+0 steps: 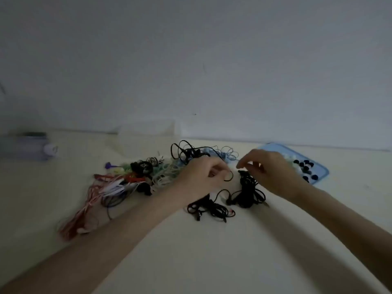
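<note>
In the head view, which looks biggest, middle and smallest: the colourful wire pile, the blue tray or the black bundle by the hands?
1. colourful wire pile
2. blue tray, partly hidden
3. black bundle

Left hand (201, 177) is curling its fingers round a loop of black cable (230, 178) at the edge of the pile of coloured cables (148, 177). Right hand (273, 172) is hovering, fingers bent, just above a coiled black bundle (248, 194) lying on the table (212, 262); can't tell if it's pinching anything. Second black bundle (209, 209) is lying just beside the first. Blue tray (323, 171) is holding black ear tips (305, 165) behind the right hand. Red-and-white cable (82, 213) is trailing from the pile's left side.
</note>
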The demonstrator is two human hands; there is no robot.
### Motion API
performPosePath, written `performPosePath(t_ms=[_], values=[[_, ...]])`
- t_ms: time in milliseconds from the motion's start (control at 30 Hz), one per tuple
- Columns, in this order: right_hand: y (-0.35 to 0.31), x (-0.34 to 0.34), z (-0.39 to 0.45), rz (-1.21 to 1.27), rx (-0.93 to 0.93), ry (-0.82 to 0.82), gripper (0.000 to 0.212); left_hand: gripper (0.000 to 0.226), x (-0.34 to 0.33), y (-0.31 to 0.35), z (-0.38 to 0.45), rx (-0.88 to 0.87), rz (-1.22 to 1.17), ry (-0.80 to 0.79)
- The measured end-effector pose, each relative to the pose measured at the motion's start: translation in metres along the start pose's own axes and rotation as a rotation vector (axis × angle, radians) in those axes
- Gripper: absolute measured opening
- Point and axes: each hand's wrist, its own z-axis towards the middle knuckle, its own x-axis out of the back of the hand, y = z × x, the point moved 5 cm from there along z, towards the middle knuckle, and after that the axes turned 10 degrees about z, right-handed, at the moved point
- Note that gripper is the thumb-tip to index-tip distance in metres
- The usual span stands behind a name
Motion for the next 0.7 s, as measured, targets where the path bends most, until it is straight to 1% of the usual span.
performPosePath(t_ms=[33, 100, 167, 200, 267, 300, 333, 433, 500, 567, 633, 700], values=[[0.001, 0.001, -0.008, -0.022, 0.010, 0.031, 0.030, 0.020, 0.000, 0.004, -0.002, 0.012, 0.004, 0.006], [0.002, -0.007, -0.028, -0.077, 0.069, -0.028, 0.042, 0.021, -0.007, 0.011, -0.008, 0.002, 0.013, 0.002], [0.009, -0.022, -0.045, -0.126, 0.077, -0.108, 0.046, 0.031, -0.018, 0.020, -0.015, -0.004, 0.033, -0.082], [0.009, -0.024, -0.051, -0.117, 0.081, -0.099, 0.044, 0.042, -0.025, 0.023, -0.020, -0.004, 0.084, -0.141], [0.014, -0.024, -0.053, -0.078, 0.093, -0.039, 0.039, 0.062, -0.029, 0.022, -0.027, -0.023, 0.321, -0.205], [0.016, -0.023, -0.053, -0.054, 0.088, -0.004, 0.038, 0.064, -0.030, 0.020, -0.031, -0.027, 0.431, -0.203], [0.018, -0.020, -0.053, -0.032, 0.077, 0.041, 0.036, 0.061, -0.031, 0.018, -0.034, -0.026, 0.507, -0.188], [0.022, -0.005, -0.054, 0.164, 0.000, 0.203, 0.043, 0.046, -0.028, 0.013, -0.036, -0.050, 0.650, -0.077], [0.024, 0.002, -0.055, 0.304, -0.050, 0.282, 0.048, 0.039, -0.027, 0.012, -0.035, -0.082, 0.812, -0.023], [0.027, 0.005, -0.056, 0.434, -0.060, 0.326, 0.043, 0.038, -0.027, 0.011, -0.031, -0.074, 0.917, -0.017], [0.027, 0.006, -0.056, 0.585, -0.058, 0.350, 0.039, 0.042, -0.028, 0.013, -0.024, -0.045, 0.890, -0.002], [0.026, 0.010, -0.056, 0.735, -0.057, 0.356, 0.036, 0.050, -0.028, 0.024, -0.016, -0.035, 0.728, 0.073]])
